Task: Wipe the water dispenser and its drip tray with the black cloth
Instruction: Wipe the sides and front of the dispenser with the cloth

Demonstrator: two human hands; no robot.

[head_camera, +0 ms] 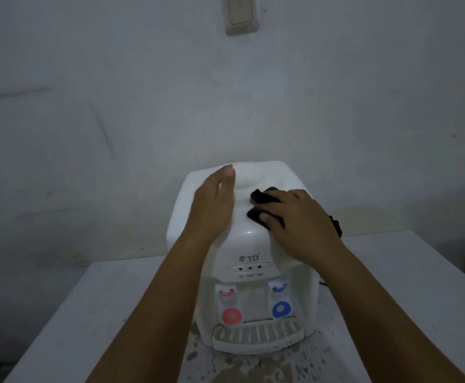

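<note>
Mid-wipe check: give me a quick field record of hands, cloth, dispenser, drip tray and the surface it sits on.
left hand: flat, fingers straight, resting on top left of the water dispenser
right hand: pressing the black cloth onto the dispenser's top right
cloth: bunched under the right hand's fingers, part trailing past the wrist
taps: red tap, blue tap, untouched
drip tray: in place at front base, not being wiped
table: white, speckled marks around the tray
</note>
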